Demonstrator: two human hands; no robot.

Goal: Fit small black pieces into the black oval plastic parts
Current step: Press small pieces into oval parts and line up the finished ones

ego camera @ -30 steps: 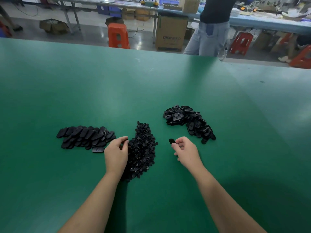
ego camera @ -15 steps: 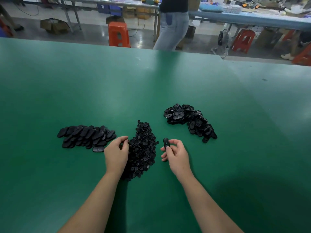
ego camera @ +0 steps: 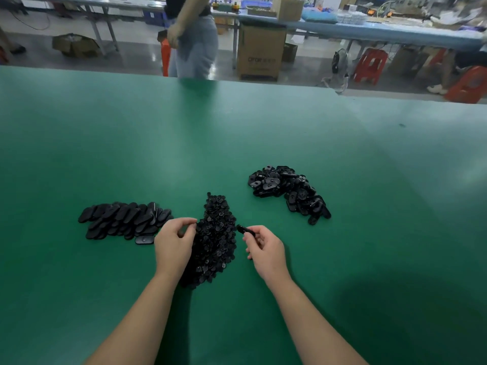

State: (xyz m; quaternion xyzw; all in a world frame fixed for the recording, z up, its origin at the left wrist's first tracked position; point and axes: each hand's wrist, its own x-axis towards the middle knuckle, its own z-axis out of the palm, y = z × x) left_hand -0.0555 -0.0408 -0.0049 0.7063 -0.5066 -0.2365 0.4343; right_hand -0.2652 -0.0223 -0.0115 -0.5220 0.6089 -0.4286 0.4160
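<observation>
The right hand (ego camera: 266, 250) pinches one black oval part (ego camera: 244, 230) beside the heap of small pieces (ego camera: 214, 239) on the green worktop (ego camera: 237, 143). The left hand (ego camera: 172, 245), fingers curled, picks at that heap. Oval parts lie stacked (ego camera: 123, 219) left, another pile (ego camera: 288, 192) right.

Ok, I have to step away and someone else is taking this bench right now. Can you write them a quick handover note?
Right hand: pinches one black oval part above the green table.
Left hand: fingers curled at the left edge of the small-piece pile; whether it holds a piece cannot be told.
Left: neat stack of oval parts, probably done.
Far right: loose heap of oval parts, apparently still to fit.
Next: probably fit a piece into the held part and add it to the stack.
</observation>
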